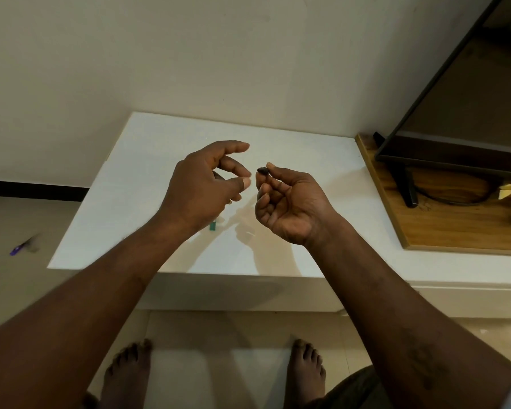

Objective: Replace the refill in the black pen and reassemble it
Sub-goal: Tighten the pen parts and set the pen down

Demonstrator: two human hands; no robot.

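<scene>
My right hand [283,202] is raised palm-up above the white table [136,160] and pinches a small black pen piece [262,171] between thumb and forefinger. Just left of it is my left hand [207,184], its fingers curled and apart; whether it holds anything I cannot tell, since the palm side is hidden. A small gap separates the two hands. A green pen part [212,225] lies on the table, partly hidden under my left wrist. The rest of the black pen is not visible.
A blurred purple pen [19,248] lies on the floor to the left of the table. A wooden board [455,228] at the right carries a dark screen [460,113] on a stand with a cable. A wall rises behind the table.
</scene>
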